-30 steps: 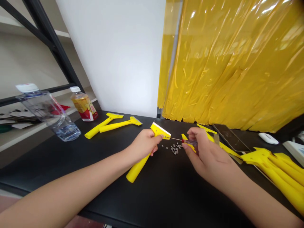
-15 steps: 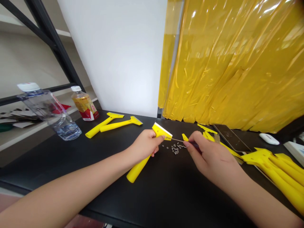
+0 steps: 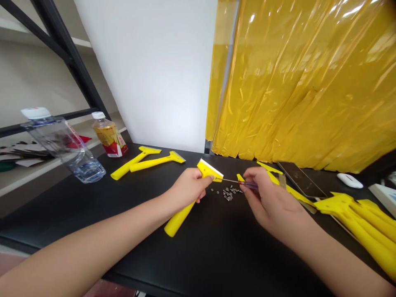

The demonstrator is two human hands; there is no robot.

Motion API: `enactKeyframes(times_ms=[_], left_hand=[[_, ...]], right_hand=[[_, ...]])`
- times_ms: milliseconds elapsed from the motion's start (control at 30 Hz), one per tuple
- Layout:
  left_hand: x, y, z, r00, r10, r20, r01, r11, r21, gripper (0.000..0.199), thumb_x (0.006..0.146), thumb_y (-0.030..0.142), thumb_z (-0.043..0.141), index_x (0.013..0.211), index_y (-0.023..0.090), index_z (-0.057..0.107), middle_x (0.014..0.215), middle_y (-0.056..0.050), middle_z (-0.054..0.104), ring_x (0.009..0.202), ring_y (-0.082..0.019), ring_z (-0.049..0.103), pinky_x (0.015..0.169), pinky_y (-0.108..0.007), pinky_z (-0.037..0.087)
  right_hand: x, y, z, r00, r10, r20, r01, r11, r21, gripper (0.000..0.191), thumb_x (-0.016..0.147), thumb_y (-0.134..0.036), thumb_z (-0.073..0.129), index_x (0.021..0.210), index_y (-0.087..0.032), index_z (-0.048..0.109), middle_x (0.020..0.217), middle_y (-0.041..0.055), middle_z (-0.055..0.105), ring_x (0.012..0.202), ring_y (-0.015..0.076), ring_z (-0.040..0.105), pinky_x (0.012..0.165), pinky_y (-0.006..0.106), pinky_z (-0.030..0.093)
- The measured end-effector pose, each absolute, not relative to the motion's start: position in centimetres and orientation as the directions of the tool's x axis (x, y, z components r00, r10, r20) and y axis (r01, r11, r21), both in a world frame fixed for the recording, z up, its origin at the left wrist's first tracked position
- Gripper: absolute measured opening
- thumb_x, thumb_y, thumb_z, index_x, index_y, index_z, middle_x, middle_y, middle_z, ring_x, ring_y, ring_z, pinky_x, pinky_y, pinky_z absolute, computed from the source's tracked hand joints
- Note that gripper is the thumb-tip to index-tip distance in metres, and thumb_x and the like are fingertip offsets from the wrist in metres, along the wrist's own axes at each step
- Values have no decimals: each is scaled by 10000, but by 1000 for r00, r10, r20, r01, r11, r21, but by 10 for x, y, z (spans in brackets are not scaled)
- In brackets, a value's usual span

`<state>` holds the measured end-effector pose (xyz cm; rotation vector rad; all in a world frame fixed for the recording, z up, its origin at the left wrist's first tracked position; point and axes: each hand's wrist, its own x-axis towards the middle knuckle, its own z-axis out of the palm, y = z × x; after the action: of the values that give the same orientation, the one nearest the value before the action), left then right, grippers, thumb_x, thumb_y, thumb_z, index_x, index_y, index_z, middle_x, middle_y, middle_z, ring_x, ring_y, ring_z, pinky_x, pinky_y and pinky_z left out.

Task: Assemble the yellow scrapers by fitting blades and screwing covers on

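Note:
My left hand [image 3: 188,186] is closed around the neck of a yellow scraper [image 3: 179,218], whose head points up and away with a pale strip along its edge. Between the fingers of my right hand [image 3: 262,192] is the handle of a screwdriver [image 3: 250,185]. Its thin shaft reaches left to the scraper head, with the tip at or near a small screw by my left thumb; exact contact is too small to tell. Small metal screws and nuts [image 3: 228,194] lie in a loose pile on the black table [image 3: 198,264], between and just below my hands.
Two yellow scrapers [image 3: 154,163] lie at the back left, near a clear bottle [image 3: 77,152] and a red-labelled bottle [image 3: 110,136]. At the right are a phone [image 3: 301,180], more yellow scraper parts [image 3: 355,218] and a white case [image 3: 349,180].
The fingers of my right hand have shifted on the screwdriver, and more of its handle shows. The scraper in my left hand has moved very slightly left.

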<state>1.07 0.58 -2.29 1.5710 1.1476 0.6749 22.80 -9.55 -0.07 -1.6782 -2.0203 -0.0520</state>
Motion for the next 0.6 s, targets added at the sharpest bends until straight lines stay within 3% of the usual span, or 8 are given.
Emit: enactKeyframes(times_ms=[100,233,433,500,600], left_hand=[[11,7,-23,385,914,-125,332,-11,943,368,920,411,632,653,229,456,455,38,516,382,-118,472,421,-239,388],[10,7,-25,407,904,-129,333,-16,943,389,909,424,646,636,230,447,445,40,503,376,-115,463,416,-237,385],[8,7,-30,416,900,-126,360,-36,932,417,924,451,629,624,225,446,463,23,533,374,-114,476,416,-238,386],[9,6,-28,409,904,-129,334,-17,942,405,922,430,637,629,229,441,449,30,510,377,-114,468,418,-238,386],[12,4,-22,406,903,-141,254,37,967,352,913,380,651,658,233,459,447,56,450,393,-117,452,411,-238,382]], right_hand=[[229,-94,-1,-136,925,355,934,239,-266,157,1062,-406,433,1064,-263,498,748,-23,689,554,179,644,504,279,374],[233,-92,-3,-170,902,396,928,281,-243,159,1066,-405,441,1083,-271,525,814,-21,719,609,177,673,529,278,376],[229,-93,-6,-87,889,449,957,200,-211,265,1045,-487,475,934,-257,546,598,-42,624,464,174,577,476,283,307],[226,-93,-8,-44,888,458,943,188,-275,271,1031,-489,509,909,-254,567,605,-37,630,468,168,575,475,280,325],[225,-89,-12,30,912,409,811,217,-544,269,1002,-506,586,916,-253,618,646,-29,659,526,166,620,518,275,433]])
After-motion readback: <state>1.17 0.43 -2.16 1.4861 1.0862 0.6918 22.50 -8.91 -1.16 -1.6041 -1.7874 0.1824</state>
